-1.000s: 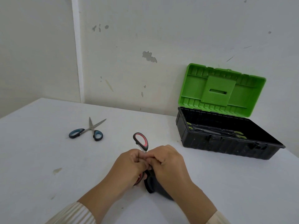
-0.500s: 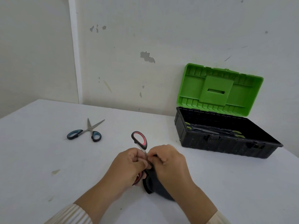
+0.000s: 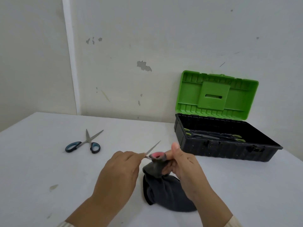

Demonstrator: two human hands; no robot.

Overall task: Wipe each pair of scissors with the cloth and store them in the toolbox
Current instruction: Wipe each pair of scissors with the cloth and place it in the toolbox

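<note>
Scissors with red-and-black handles [image 3: 156, 156] are held just above the white tabletop [image 3: 41, 169], in front of the person and between both hands. The left hand [image 3: 120, 171] is closed on the blade area, and one bare blade tip sticks out past its fingers, pointing up and away to the right. The right hand [image 3: 183, 164] grips the handle end through the dark grey cloth [image 3: 165, 194], with the thumb raised beside the pink inner face of the handle loop. The cloth is bunched round the handle and hangs down from there, its lower folds resting on the tabletop between the two forearms.

A second pair, the blue-handled scissors [image 3: 85, 143], lies flat on the tabletop well to the left, blades spread open and pointing toward the wall, apart from both hands.

The toolbox [image 3: 221, 153] stands at the right near the wall, its black base open and its green lid [image 3: 216, 95] tilted back upright. Inside the base lie dark scissors with green handles [image 3: 213, 136]; how many pairs is hard to tell.
</note>
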